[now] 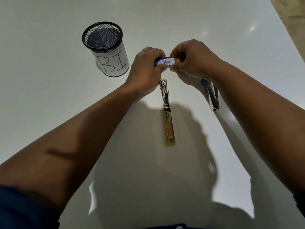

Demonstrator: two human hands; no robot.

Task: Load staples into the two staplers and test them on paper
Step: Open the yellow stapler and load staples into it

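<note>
gripping a small blue-and-white staple box [164,61] above the white table [49,100], the left hand [145,70] has its fingers curled over the box's far edge and its thumb pressed against the near edge. the right hand [189,58] meets the box at its right end, thumb and forefinger pinched together on that end; whether they hold a flap or the inner tray cannot be told. the yellow stapler [167,111] lies on the table just below the hands, swung fully open lengthwise, metal channel facing up, yellow tips at both ends. the blue stapler [212,95] lies to the right of it, well apart, partly hidden under the right wrist, a blue end showing near the wrist and a chrome nose pointing toward the person. a black mesh pen holder [105,48] stands upright to the left of the hands, wrapped in white paper lettered "bi". both forearms are bare, with dark sleeves at the bottom edge of the view.
</note>
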